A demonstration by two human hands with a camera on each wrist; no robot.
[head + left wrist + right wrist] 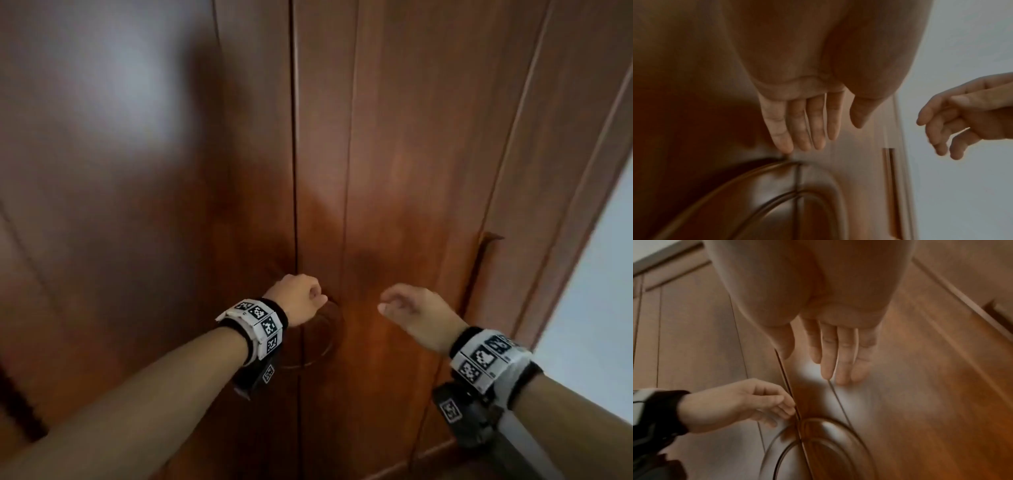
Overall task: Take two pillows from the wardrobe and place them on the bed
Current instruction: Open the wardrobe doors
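Pale wall (pixel 589 291) at the right.

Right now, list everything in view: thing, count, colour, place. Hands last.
wardrobe doors: two meeting at a centre seam, reddish-brown wood, shut, filling the view
oval carved moulding: one, same wood, spans the seam just below the hands
recessed pull: one, dark vertical slot, on the panel further right
wall: one, pale grey-white, right edge
wristbands: two, white with black markers, one per wrist
left hand: fingers at the seam, holding nothing
right hand: loosely open, close to the right door
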